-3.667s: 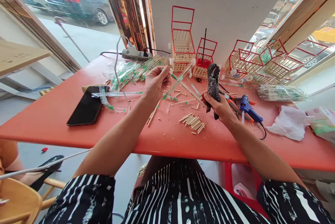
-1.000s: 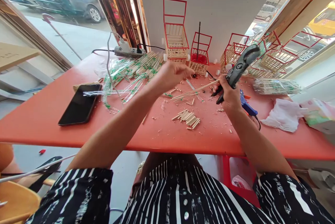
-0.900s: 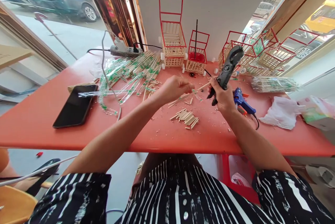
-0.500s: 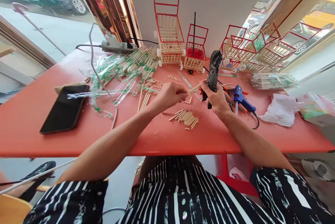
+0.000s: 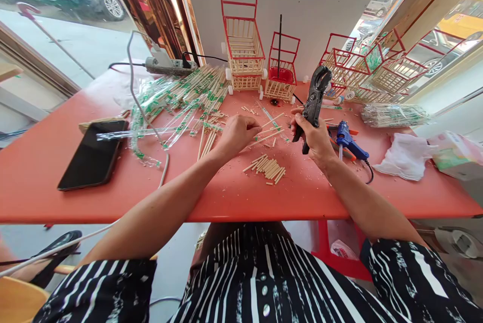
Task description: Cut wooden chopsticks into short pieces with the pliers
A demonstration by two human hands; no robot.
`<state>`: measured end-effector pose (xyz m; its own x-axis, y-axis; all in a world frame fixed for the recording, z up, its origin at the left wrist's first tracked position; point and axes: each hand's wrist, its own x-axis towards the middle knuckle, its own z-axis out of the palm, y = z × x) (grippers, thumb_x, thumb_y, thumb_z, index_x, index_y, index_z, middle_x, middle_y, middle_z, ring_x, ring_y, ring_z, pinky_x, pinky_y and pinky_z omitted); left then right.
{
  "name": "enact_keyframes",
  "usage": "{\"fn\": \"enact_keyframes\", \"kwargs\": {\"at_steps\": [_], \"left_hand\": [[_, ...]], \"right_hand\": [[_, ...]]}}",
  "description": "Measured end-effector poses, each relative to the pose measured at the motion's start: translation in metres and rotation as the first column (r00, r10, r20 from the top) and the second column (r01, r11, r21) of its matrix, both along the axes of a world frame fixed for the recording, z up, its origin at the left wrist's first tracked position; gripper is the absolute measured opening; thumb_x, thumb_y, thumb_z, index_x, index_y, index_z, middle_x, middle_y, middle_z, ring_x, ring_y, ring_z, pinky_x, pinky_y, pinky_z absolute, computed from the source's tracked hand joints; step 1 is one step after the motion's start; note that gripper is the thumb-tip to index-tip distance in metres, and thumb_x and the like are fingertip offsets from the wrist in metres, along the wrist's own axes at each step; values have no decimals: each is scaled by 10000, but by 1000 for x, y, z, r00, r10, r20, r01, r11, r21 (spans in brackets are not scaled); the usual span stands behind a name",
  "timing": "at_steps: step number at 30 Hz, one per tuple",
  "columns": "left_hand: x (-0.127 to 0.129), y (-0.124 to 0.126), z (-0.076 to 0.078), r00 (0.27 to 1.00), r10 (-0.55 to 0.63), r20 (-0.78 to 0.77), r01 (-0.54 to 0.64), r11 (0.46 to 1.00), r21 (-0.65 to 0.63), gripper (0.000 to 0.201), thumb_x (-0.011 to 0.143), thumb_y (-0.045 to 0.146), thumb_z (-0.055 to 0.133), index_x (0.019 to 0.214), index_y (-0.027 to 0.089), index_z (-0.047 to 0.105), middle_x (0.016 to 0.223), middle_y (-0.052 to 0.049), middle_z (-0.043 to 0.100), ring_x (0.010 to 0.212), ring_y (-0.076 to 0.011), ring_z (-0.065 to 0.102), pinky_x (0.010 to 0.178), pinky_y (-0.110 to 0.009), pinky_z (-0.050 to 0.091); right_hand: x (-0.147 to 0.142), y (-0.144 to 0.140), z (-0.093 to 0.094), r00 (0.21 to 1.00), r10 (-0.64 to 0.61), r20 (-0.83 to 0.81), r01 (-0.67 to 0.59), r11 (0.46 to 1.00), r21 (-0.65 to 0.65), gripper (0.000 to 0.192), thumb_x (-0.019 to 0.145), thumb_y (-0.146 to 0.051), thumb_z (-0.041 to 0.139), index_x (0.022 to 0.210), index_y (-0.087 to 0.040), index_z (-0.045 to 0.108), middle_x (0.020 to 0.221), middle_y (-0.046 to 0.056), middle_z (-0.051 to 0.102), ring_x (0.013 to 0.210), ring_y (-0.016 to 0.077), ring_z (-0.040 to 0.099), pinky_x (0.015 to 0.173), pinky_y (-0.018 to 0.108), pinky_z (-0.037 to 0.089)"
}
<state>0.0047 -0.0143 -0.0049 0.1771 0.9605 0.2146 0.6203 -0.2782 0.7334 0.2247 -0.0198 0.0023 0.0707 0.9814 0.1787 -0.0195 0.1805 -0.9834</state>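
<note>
My left hand (image 5: 238, 134) is closed in a pinch around thin wooden chopsticks (image 5: 268, 135), whose free ends point right, toward the tool. In my right hand (image 5: 315, 137) is a black hand cutter (image 5: 315, 94), gripped by its handles with the rounded head up and leaning right. The chopsticks and the cutter are apart. Short cut stick pieces (image 5: 269, 168) lie in a small heap on the red table (image 5: 234, 202) below my hands, with crumbs of wood around. Longer bare sticks (image 5: 207, 143) rest beside my left wrist.
Plastic-wrapped chopsticks (image 5: 181, 91) and a black phone (image 5: 92, 154) lie to the left. Small stick-built carts (image 5: 245, 46) with red handles stand along the back. On the right are a blue glue gun (image 5: 349, 141), a wrapped stick bundle (image 5: 394, 115) and a crumpled white bag (image 5: 405, 157).
My left hand has drawn slightly left with the chopsticks, away from my right hand. The cutter has tilted to the right and moved away from the sticks.
</note>
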Motion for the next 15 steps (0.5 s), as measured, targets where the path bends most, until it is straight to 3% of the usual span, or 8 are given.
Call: {"fn": "enact_keyframes", "kwargs": {"at_steps": [8, 15], "left_hand": [[-1, 2, 0, 997, 15, 73, -17, 999, 39, 148, 767, 184, 714, 621, 195, 738, 679, -36, 730, 689, -176, 627, 706, -305, 436], [-3, -5, 7, 956, -79, 283, 141, 969, -204, 216, 783, 363, 731, 737, 155, 770, 583, 18, 606, 564, -114, 489, 566, -260, 332]], "right_hand": [[-1, -2, 3, 1000, 16, 9, -16, 1000, -23, 425, 742, -515, 877, 986, -219, 694, 720, -35, 638, 617, 101, 589, 545, 238, 490], [-2, -3, 2, 1000, 7, 15, -7, 1000, -30, 425, 725, -504, 892, 959, -213, 691, 686, -39, 633, 573, 99, 577, 498, 232, 463]]}}
